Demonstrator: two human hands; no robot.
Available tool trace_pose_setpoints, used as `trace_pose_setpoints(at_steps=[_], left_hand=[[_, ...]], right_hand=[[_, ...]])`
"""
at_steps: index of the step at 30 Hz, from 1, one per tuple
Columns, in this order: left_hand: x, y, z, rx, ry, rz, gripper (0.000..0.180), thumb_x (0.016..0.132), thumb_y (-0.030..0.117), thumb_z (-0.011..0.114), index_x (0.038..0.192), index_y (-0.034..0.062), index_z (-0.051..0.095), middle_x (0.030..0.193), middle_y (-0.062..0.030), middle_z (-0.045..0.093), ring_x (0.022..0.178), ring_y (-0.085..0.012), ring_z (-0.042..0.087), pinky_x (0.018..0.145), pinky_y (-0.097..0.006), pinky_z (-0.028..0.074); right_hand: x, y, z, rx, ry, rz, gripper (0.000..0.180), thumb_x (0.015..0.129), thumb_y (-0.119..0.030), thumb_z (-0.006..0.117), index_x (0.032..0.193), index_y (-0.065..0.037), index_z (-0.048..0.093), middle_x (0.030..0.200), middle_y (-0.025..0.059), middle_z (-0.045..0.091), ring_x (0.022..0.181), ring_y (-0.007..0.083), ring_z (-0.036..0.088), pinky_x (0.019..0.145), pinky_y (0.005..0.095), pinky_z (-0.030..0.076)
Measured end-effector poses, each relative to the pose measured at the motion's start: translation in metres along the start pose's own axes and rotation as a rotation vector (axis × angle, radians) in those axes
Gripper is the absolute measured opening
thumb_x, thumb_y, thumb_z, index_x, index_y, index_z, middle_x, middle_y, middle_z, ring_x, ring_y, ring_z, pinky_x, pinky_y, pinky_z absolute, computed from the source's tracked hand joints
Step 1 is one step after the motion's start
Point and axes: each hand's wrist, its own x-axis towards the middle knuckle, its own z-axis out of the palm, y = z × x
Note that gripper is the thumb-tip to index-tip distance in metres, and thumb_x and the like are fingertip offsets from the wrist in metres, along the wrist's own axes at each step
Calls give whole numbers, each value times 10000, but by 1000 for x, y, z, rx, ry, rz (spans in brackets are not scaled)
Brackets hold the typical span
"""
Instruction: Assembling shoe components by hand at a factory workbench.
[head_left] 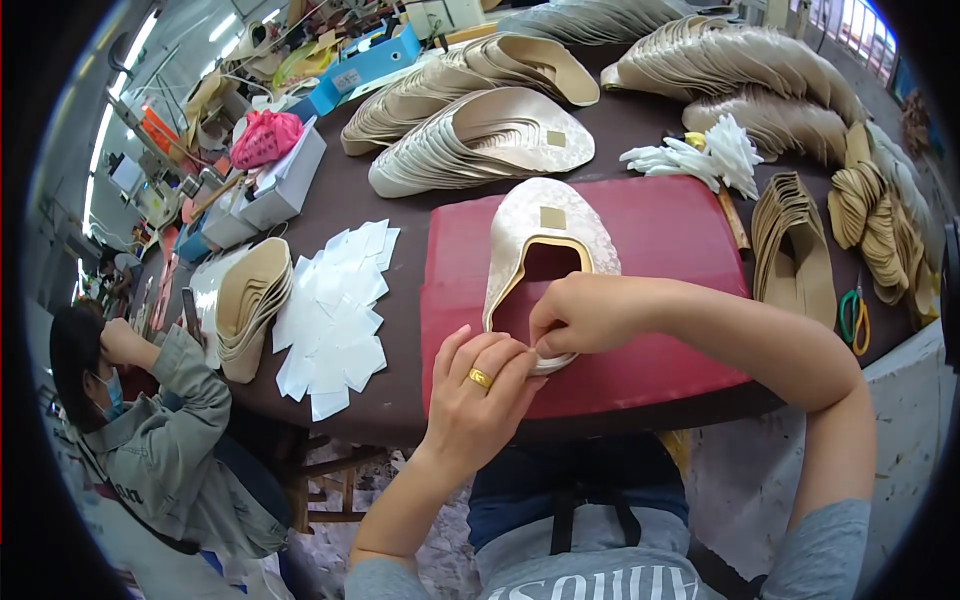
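Observation:
A cream shoe upper (512, 222) in patterned fabric lies on a red mat (675, 235), its toe pointing away from me. A small olive-gold square (552, 217) sits on its front, and a yellowish lining edges the opening. My left hand (475, 395), with a gold ring, pinches the near heel edge. Right against it, the bent fingers of my right hand (585, 312) are pressed to the same rim. Both hands cover most of the heel, so anything small between the fingertips is hidden.
Stacked shoe uppers (480, 150) stand behind the mat. White paper pieces (335, 310) and tan liners (250, 310) lie left. White gloves (700, 155), stacked tan pieces (795, 250) and green-orange scissors (855, 318) are right. A person (175, 430) in a grey-green jacket sits at far left.

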Motion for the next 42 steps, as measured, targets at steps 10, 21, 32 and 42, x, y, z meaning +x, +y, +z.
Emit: trace_pose_setpoints(at_steps=[10, 21, 32, 42], left_hand=[[21, 18, 10, 176, -187, 160, 222, 716, 95, 731, 912, 96, 627, 901, 5, 610, 807, -188, 523, 815, -361, 388], [49, 10, -17, -923, -115, -634, 150, 874, 127, 600, 1006, 56, 593, 865, -56, 623, 775, -188, 558, 803, -319, 437], [34, 17, 46, -2061, 444, -984, 411, 998, 224, 385, 1331, -9, 447, 1128, -155, 632, 1029, -265, 626, 954, -411, 478], [-12, 5, 24, -1760, 231, -1015, 351, 982, 218, 399, 1224, -9, 511, 1010, -123, 639, 864, -202, 624, 815, -349, 487]], right_hand=[[11, 3, 11, -565, 298, 74, 238, 743, -255, 632, 764, -30, 707, 717, 130, 676, 606, 250, 615, 615, 333, 486], [-74, -21, -59, -71, 687, -75, 134, 688, -41, 732, 809, -98, 718, 819, 48, 665, 644, 170, 564, 624, 257, 478], [-75, 18, 57, -156, 1190, 44, 248, 785, -238, 733, 887, -28, 651, 794, 55, 573, 692, 200, 524, 675, 294, 418], [-91, 75, 15, -911, 925, 514, 96, 747, -132, 595, 758, -44, 632, 797, 118, 601, 624, 266, 546, 559, 383, 406]])
